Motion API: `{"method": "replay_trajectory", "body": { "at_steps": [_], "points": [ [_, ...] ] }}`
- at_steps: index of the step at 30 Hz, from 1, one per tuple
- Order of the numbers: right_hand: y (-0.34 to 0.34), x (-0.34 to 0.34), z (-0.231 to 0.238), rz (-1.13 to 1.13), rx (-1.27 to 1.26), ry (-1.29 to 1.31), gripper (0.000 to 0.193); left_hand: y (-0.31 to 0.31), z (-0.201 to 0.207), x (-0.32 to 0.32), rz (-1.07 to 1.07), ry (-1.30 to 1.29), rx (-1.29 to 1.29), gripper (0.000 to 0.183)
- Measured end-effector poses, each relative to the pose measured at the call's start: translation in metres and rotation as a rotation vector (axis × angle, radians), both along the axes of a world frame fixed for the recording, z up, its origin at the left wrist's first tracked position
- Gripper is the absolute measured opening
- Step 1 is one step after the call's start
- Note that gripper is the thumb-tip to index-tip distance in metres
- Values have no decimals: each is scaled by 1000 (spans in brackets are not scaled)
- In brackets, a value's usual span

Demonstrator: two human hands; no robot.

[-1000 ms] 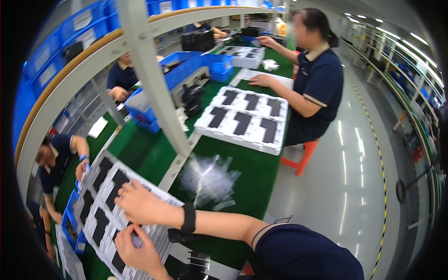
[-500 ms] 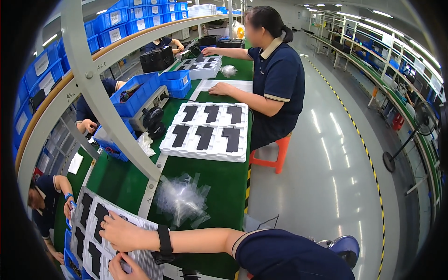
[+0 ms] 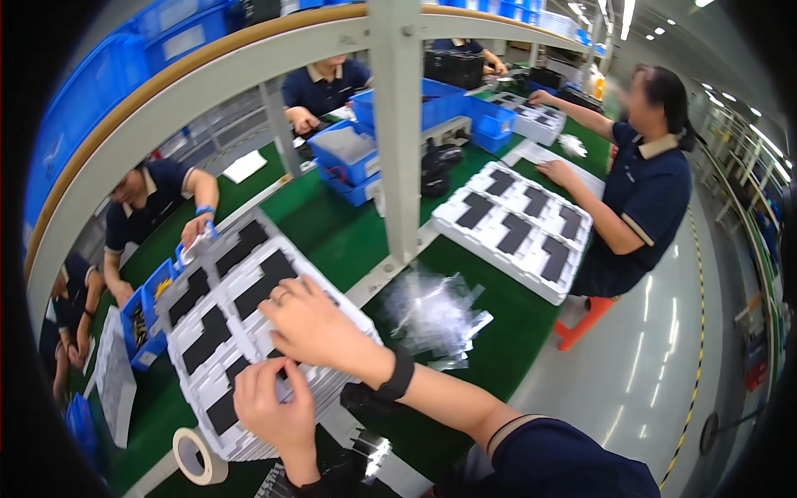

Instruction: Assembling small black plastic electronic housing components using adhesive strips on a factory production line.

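Observation:
A white moulded tray [image 3: 184,353] with flat black pieces [image 3: 207,339] in its pockets lies before me, on a stack of similar trays. My right hand [image 3: 320,325], a black band on its wrist, bends over the tray's near part with fingers curled down. Close beside it, my left hand [image 3: 274,408] pinches thumb and forefinger together near a black piece. Whatever lies between the fingertips of either hand is too small or hidden to make out. A loose pile of clear plastic strips [image 3: 436,315] sits to the right of the tray.
A grey post [image 3: 395,133] and curved shelf rail rise beyond the tray. A tape roll [image 3: 199,456] lies at its near corner. Another filled tray [image 3: 519,220] stands farther right, beside a seated co-worker [image 3: 643,183]. Blue bins [image 3: 143,319] and other people are across the bench.
My view has swung left, so the tray and both hands appear nearer the middle. The hands remain close together over the tray; more of my left hand now shows.

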State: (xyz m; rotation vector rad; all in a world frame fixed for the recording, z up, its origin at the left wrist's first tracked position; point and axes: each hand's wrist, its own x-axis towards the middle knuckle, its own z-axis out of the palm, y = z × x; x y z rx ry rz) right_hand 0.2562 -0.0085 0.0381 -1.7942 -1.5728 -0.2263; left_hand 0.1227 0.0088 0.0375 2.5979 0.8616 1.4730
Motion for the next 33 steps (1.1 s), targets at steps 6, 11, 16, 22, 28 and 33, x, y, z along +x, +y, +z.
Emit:
{"method": "replay_trajectory", "body": {
  "at_steps": [6, 11, 16, 22, 28, 33],
  "points": [
    [-2, 1, -3, 3, 16, -45, 32, -3, 0, -1, -18, -1, -26, 8],
    [-4, 3, 0, 9, 21, -42, 30, -3, 1, 0, -22, -10, -36, 9],
    [-5, 6, 3, 13, 58, -66, 25, -2, 0, 3, -6, -12, -19, 9],
    [-5, 5, 18, 66, 219, -10, 30, -3, 8, 1, -28, -81, 3, 7],
    [-45, -7, 56, 4, 411, -63, 23, -2, 4, 4, -37, -71, -4, 6],
    [-121, -28, 134, 135, 395, -390, 24, 0, 2, -4, -41, -98, -33, 5]
  ]
}}
